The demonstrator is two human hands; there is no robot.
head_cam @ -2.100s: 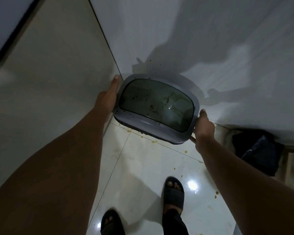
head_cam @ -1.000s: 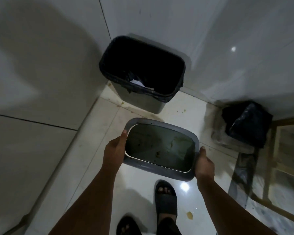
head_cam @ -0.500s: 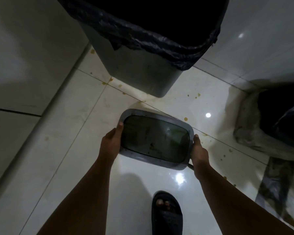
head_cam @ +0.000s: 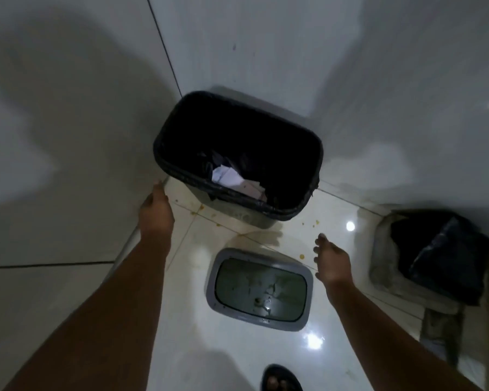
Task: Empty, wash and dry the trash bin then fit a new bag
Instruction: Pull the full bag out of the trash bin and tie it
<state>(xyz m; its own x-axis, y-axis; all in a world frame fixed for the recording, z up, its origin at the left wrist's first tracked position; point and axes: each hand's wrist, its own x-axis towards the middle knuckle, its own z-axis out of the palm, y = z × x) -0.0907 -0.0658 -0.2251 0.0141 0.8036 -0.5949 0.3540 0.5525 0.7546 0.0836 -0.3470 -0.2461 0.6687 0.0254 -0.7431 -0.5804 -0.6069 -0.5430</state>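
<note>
Reaching toward the trash bin [head_cam: 237, 165] with both hands empty. Left hand [head_cam: 156, 213] hovers just short of the bin's near left corner, fingers straight and relaxed, holding nothing. Right hand [head_cam: 332, 262] hangs lower and farther from the bin, fingers loosely spread, also holding nothing.

Bin stands upright in the wall corner, ahead of and between the two hands. Black liner bag [head_cam: 311, 179] folded over its rim. White crumpled paper [head_cam: 227, 177] lies inside near the front wall; contents deeper down too dark to tell.

Grey lid [head_cam: 259, 289] lies flat on the floor [head_cam: 336, 215] between the forearms, nearer than both hands, apart from the bin. Its dark panel shows smears. Yellowish spots on the floor between lid and bin. Another black bag [head_cam: 441, 255] sits in a light sack beyond the right hand. One sandalled foot [head_cam: 280, 380] at the bottom edge.

Judgement: emptying step is in hand, early in the task; wash, dry and new bag all remain.

To do it well: take the liner at the folded rim on both short sides, peel it up off the edge, gather the mouth closed before lifting. Lift straight up so the bin stays put; steady the bin if it rises with the bag. Keep the bag over the bin until drips stop, as the floor looks slick and already spotted.
</note>
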